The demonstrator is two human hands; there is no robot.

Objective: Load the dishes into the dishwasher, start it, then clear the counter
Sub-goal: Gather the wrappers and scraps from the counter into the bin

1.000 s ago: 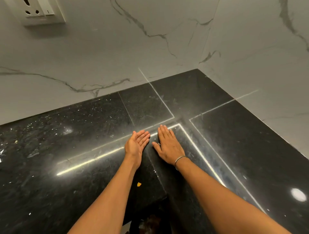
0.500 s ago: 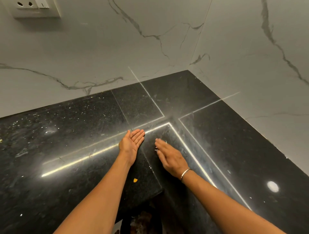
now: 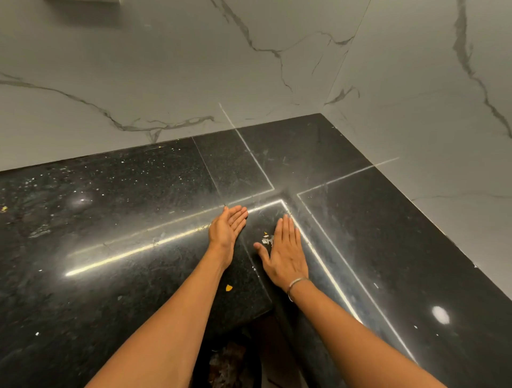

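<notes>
Position of the right hand [image 3: 285, 254] has changed since half a second ago. Then it stood tilted on its edge, close to the left hand. Now it lies flat, palm down on the black counter [image 3: 110, 221], fingers straight and together, thumb spread to the left. Its grip is wide and holds nothing. A thin metal bracelet [image 3: 297, 282] sits at the wrist.

Left hand [image 3: 225, 230] is much as before: it stands on its little-finger edge on the counter, palm turned up and to the right, fingers straight and slightly cupped. Its grip is likewise wide and holds nothing. The gap between the two hands is broader than in the earlier frame.

In that gap a small cluster of pale crumbs [image 3: 267, 239] lies on the counter, just beside the right forefinger and thumb; whether the hand touches it cannot be told. The cluster was not plainly seen earlier. An orange scrap [image 3: 228, 288] lies on the counter beside the left forearm, placed as before relative to the counter's front corner.

View has dropped slightly. The socket [image 3: 83, 0] on the grey marbled wall [image 3: 166, 69], shown more fully earlier at upper left, now shows only its lower edge at the top border, its face cut off.

Bright strips of reflected light cross the counter by both hands, and a round glare spot [image 3: 440, 315] lies well to the right
</notes>
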